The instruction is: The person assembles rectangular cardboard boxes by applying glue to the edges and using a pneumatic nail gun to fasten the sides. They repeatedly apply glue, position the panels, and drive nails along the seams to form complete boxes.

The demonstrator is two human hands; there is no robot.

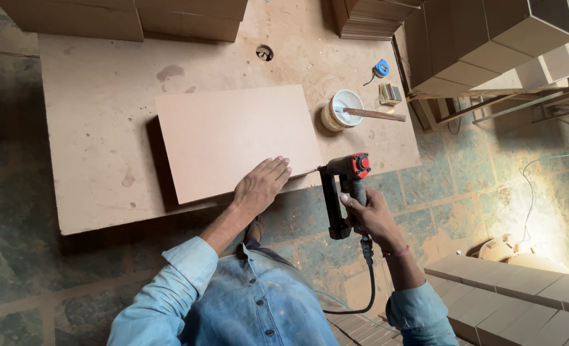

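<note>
Stacked boards (73, 19) sit at top L, on the far edge of the table (92, 128). The table is a dusty brown sheet w/ a small round hole (264, 52) near its far side.

A flat rect. panel (233, 138) lies on the table centre, tilted slightly, near edge close to the table's front edge.

L hand (260, 186) lies palm-down on the panel's near R corner, fingers straight and together, flat on the surface; nothing gripped. Denim sleeve (169, 288) runs back from it.

Nail gun (345, 189), black body w/ red cap, is just R of the panel's R corner, nose at the panel edge; exact contact cannot be told. R hand (371, 214) is wrapped around its handle, fingers closed in a firm grip. A black hose (369, 282) hangs from the handle base.

Behind, on the table: white tub (342, 109) w/ a stick (374, 115) across its rim. Further R: blue tape measure (381, 68) and a small box (390, 93).

R of the table: more board stacks (489, 45) on a frame; pale blocks (521, 301) at lower R on the tiled floor (477, 166).
</note>
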